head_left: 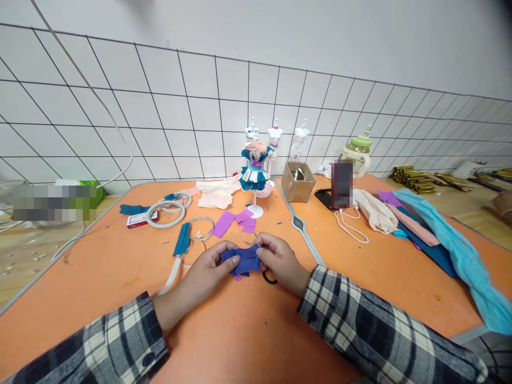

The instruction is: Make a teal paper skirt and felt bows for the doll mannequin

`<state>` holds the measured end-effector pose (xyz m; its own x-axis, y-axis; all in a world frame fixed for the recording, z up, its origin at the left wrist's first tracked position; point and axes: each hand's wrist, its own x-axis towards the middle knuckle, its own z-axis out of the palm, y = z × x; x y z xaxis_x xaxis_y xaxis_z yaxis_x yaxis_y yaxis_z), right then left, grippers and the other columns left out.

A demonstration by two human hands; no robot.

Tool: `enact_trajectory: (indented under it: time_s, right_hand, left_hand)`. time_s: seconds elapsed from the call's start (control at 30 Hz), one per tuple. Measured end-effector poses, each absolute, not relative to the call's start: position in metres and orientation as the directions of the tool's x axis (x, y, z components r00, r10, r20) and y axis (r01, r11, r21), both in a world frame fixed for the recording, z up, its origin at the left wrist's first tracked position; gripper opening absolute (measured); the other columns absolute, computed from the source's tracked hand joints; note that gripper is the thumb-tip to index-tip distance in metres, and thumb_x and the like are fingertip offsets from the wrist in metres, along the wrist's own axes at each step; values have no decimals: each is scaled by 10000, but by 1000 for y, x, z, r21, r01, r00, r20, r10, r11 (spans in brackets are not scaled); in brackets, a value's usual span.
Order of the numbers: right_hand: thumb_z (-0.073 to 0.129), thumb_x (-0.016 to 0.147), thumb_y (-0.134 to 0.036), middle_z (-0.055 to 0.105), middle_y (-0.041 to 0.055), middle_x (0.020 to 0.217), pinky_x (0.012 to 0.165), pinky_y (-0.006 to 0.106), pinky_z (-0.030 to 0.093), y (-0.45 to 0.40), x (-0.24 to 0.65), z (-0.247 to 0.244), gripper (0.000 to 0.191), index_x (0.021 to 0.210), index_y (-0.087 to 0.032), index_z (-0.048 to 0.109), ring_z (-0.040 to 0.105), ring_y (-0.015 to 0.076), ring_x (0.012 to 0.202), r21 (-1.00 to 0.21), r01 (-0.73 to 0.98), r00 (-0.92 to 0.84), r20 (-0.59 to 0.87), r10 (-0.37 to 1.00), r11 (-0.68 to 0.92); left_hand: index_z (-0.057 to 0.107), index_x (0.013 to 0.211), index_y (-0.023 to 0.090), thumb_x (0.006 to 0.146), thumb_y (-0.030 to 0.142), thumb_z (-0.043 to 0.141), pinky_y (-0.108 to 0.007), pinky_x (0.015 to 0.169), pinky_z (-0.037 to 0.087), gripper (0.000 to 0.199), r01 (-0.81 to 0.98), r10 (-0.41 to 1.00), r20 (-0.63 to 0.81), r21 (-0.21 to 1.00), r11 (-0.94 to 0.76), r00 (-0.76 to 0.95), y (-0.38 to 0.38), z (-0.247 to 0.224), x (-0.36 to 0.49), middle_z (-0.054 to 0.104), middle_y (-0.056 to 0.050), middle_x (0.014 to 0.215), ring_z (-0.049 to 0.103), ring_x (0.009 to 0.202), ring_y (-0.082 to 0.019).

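A small piece of dark blue fabric (247, 260) is stretched between my two hands, just above the orange table. My left hand (210, 266) pinches its left end, thumb on top. At the upper right corner, my right hand (280, 261) grips it between thumb and fingers. Under my right hand a black scissors handle (269, 277) partly shows; the rest is hidden. Purple fabric pieces (224, 224) lie just beyond my hands. To the left are a teal fabric strip (182, 239) and a ring of tape (201, 229).
A doll-size dress form (255, 173) wears a teal and white dress, with white mannequin torsos (275, 133) behind. A cardboard box (298, 182), a phone (342, 184) and a green-lidded bottle (357, 152) stand at the back. Tape rolls (165, 214) lie left, long turquoise cloth (448, 240) right.
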<state>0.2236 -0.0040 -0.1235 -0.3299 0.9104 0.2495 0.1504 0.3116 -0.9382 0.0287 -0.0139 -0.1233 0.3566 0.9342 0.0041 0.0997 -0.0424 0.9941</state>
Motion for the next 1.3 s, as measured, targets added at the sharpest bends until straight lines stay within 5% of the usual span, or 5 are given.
enact_trajectory:
  time_s: [0.4, 0.63, 0.87, 1.13, 1.3]
  right_hand:
    - [471, 786, -318, 402, -75, 538, 448, 212, 332, 2, 228, -122, 137, 711, -217, 415, 407, 97, 454, -963, -221, -131, 183, 974, 151]
    - [508, 787, -305, 407, -68, 581, 497, 211, 298, -9, 229, -118, 124, 742, -199, 462, 361, 87, 500, -960, -106, -478, 277, 834, 259]
    - [550, 810, -298, 412, -62, 591, 506, 208, 269, -14, 224, -116, 135, 750, -180, 530, 343, 78, 516, -912, 62, -442, 339, 830, 405]
    - [557, 824, -430, 423, -51, 619, 543, 222, 290, 2, 224, -126, 259, 779, -181, 503, 375, 94, 561, -972, 51, -434, 185, 882, 229]
    - [520, 866, -434, 443, -50, 631, 553, 224, 307, 5, 227, -123, 258, 821, -181, 521, 409, 101, 566, -947, 204, -427, 140, 893, 246]
  left_hand:
    - [550, 952, 202, 836, 378, 662, -298, 694, 479, 239, -43, 891, -13, 998, 37, 454, -10, -132, 21, 674, -9, 797, 640, 706, -186]
    - [450, 1373, 271, 686, 387, 816, -443, 1110, 276, 787, 233, 868, 274, 890, -392, 414, -25, -123, 21, 429, -115, 1475, 332, 1373, -357]
    - [632, 780, 188, 848, 515, 616, -283, 693, 460, 334, 204, 844, 134, 939, -275, 519, -30, -120, 29, 593, -37, 782, 563, 744, -198]
    - [645, 877, 164, 744, 648, 674, -212, 528, 354, 503, 22, 836, -41, 999, 35, 547, -23, -118, 20, 545, 5, 704, 454, 598, -121]
    - [689, 883, 150, 706, 478, 799, -219, 569, 418, 388, -13, 805, -94, 992, 126, 586, -23, -123, 20, 612, -12, 715, 544, 628, -135]
